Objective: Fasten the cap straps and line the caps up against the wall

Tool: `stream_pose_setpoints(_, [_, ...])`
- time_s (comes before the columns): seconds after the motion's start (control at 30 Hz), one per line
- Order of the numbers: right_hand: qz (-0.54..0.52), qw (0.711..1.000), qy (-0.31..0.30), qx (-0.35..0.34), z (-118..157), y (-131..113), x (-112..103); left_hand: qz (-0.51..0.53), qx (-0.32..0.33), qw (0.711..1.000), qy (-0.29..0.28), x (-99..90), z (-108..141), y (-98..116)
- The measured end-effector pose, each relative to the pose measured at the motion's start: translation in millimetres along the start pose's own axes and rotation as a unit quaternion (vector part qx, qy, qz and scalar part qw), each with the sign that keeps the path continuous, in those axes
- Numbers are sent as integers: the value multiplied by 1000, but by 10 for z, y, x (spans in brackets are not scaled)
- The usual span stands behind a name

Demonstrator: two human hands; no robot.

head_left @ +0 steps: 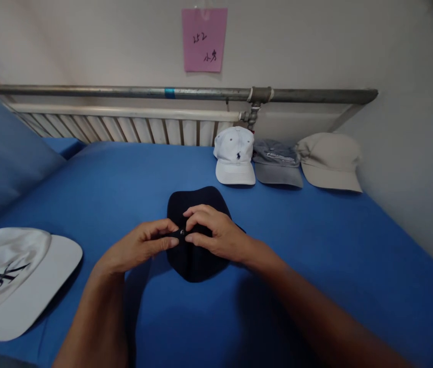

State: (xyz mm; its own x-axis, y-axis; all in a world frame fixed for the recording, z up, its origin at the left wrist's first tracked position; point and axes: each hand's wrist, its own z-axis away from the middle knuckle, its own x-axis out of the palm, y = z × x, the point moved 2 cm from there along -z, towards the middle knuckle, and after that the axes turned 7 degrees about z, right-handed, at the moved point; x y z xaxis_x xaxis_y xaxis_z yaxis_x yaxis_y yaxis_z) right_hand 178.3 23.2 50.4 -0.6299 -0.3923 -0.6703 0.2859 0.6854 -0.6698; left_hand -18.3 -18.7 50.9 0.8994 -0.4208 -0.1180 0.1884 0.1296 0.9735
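A black cap [201, 263] lies on the blue sheet in front of me, with a small shiny metal spot near its middle. My left hand [149, 240] pinches a dark strap of the cap just left of that spot, thumb and fingertips on either side. From the right, my right hand [216, 232] reaches over the cap, its thumb and bent fingers closed on the strap beside the metal spot. The fingertips of both hands are close together. Part of the cap is hidden under my right hand.
A white cap with dark letters [28, 286] lies at the left. At the back right stand a white cap [235, 156], a grey cap [278, 163] and a beige cap [331, 161]. Behind them are a metal pipe [124, 92], a radiator [143, 130] and a pink note [204, 41].
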Motion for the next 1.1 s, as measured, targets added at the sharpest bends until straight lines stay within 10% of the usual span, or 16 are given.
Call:
stream_pose_setpoints(0.53, [-283, 955, -19, 87, 12, 53, 37, -81, -49, 995, -19, 82, -105, -154])
stream_pose_setpoints(1.1, [-215, 968, 61, 116, -2, 124, 38, 309, -86, 932, 170, 122, -179, -87])
